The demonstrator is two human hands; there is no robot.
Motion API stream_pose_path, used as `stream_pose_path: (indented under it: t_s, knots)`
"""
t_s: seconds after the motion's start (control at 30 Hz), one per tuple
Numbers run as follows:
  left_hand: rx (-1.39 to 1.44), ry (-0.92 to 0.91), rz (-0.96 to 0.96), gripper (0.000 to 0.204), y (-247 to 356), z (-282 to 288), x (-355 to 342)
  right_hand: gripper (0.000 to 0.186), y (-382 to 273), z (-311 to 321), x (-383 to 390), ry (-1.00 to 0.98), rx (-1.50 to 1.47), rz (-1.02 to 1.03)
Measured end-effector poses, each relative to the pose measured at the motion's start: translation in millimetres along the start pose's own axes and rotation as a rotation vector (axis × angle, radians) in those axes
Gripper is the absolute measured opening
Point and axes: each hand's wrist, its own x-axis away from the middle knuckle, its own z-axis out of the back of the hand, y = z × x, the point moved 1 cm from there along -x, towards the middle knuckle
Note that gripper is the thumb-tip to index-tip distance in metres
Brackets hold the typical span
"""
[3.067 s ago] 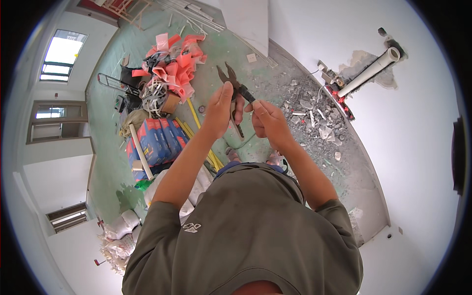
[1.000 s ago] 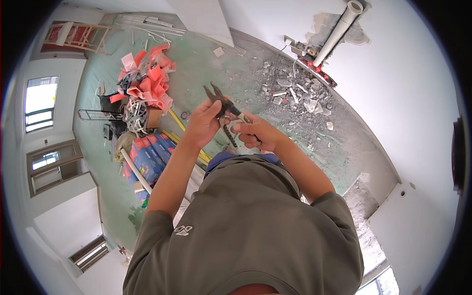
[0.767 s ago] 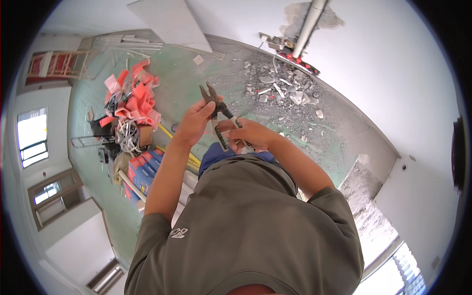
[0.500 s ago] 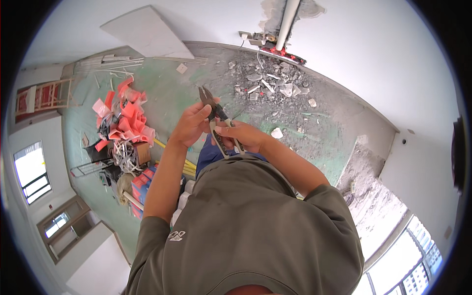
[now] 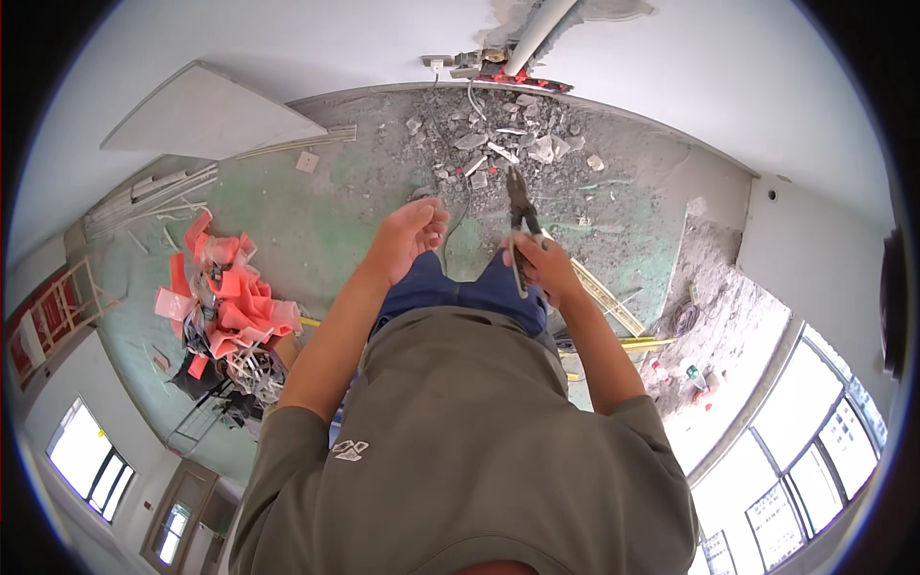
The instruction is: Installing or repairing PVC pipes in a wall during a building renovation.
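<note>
My right hand (image 5: 544,264) grips a pair of combination pliers (image 5: 518,201) by the handles, in front of my right thigh. Their dark jaws point away from me, toward the rubble, and look closed or nearly so; the handles are dark and pale grey. To the left, my left hand (image 5: 410,235) is raised apart from the pliers, its fingers curled in toward the palm. What those fingers hold, if anything, is hidden.
Broken rubble (image 5: 522,134) lies against the far wall, below a white pipe (image 5: 539,36) and a socket with cables. A pale board (image 5: 216,115) leans at far left. Crumpled pink sheeting (image 5: 240,297) is heaped on the left. Yellow strips (image 5: 604,292) lie right of my legs.
My hands have parted. The left has let go of the pliers; the right has carried them rightward. My view has turned, and the rubble appears further left.
</note>
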Motion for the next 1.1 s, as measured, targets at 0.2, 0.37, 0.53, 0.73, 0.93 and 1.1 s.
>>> stream_pose_path:
  t_s: [0.2,0.37,0.53,0.73,0.93,1.1]
  knots:
    - [-0.024,-0.025,0.228,0.039,9.5,17.7,-43.3,0.028,7.4,-4.1,-9.7,0.018,-0.186,-0.033]
    - [-0.174,-0.197,0.262,0.04,14.1,-50.6,-92.3,0.027,-6.4,-6.5,-35.5,-0.052,-0.285,-0.032]
    - [-0.316,-0.303,0.253,0.041,12.5,-100.8,-150.8,0.025,-32.0,44.5,-67.0,-0.178,-0.294,0.013]
    - [-0.236,-0.343,0.217,0.042,2.2,-121.5,-228.3,0.025,-56.3,116.7,-119.4,-0.256,-0.282,0.075]
    - [-0.157,-0.352,0.143,0.04,-28.8,-112.9,-311.8,0.028,-36.7,177.4,-219.9,-0.171,-0.235,-0.033]
    - [-0.168,-0.458,0.18,0.031,-41.1,-64.1,-405.5,0.027,-36.6,192.0,-298.7,-0.197,-0.217,0.086]
